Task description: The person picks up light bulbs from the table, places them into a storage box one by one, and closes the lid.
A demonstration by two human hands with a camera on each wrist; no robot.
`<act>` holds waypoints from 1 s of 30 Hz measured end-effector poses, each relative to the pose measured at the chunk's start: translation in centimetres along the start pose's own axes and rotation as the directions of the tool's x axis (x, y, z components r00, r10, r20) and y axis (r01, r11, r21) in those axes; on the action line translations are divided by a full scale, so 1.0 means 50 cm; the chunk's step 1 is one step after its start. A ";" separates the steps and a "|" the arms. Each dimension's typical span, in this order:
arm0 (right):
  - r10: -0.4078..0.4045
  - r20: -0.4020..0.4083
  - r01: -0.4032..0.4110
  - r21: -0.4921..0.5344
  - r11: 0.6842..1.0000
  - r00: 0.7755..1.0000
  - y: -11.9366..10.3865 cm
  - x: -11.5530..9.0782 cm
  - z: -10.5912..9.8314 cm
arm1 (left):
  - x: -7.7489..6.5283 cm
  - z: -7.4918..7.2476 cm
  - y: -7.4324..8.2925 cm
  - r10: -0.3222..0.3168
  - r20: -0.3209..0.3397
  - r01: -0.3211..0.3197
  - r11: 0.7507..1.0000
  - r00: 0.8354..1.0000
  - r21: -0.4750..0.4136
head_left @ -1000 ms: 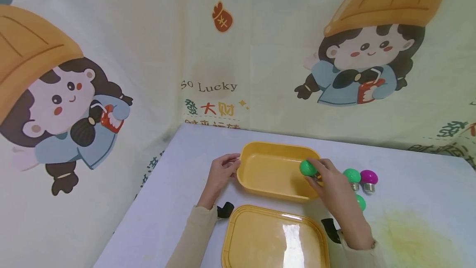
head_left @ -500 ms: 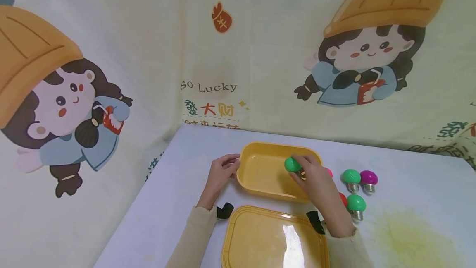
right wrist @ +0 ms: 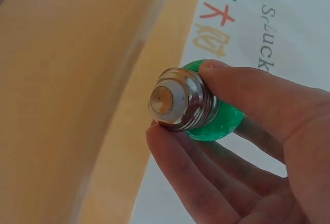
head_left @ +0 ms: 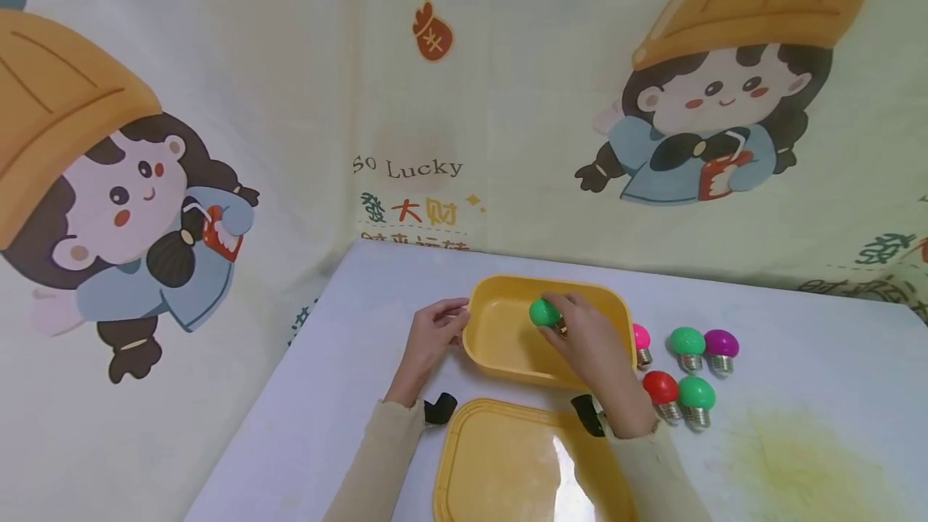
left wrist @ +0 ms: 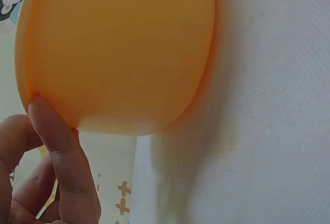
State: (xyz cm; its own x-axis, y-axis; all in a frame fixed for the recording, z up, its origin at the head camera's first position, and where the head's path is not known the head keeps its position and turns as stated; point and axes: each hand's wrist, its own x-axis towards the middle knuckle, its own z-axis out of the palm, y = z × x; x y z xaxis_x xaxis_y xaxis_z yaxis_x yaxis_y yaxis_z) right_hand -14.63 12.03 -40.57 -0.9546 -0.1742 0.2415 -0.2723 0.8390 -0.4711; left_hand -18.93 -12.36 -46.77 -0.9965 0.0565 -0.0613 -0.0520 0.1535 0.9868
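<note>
Your right fingers (right wrist: pixel 175 167) pinch the green bulb (right wrist: pixel 198 102), likely light and fragile, best held by its metal base (right wrist: pixel 180 100); left fingers (left wrist: pixel 59 146) grip the box (left wrist: pixel 124 53).

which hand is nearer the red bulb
Right: the right hand holds a green bulb over the yellow container, left of the red bulb; the left hand is farther, at the container's left end.
</note>
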 end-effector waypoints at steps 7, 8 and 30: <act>0.009 0.063 -0.011 0.020 1.000 0.998 -0.016 0.022 0.011 | 0.002 0.002 -0.002 -0.011 0.003 0.011 1.000 1.000 -0.008; 0.006 0.067 -0.008 0.026 1.000 0.998 -0.018 0.026 0.012 | 0.002 0.002 0.000 -0.011 0.004 0.011 1.000 1.000 -0.010; 0.053 0.193 -0.067 0.065 0.996 0.980 -0.043 0.095 0.042 | 0.002 0.001 -0.001 0.015 0.019 -0.015 1.000 1.000 -0.015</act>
State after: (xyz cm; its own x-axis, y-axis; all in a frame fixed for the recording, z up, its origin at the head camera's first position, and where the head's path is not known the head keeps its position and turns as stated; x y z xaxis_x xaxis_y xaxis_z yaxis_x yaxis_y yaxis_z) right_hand -18.81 8.32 -40.18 -0.9731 -0.2255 0.0477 -0.2150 0.8135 -0.5404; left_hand -19.01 -12.28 -46.82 -0.9958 0.0774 -0.0495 -0.0385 0.1377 0.9897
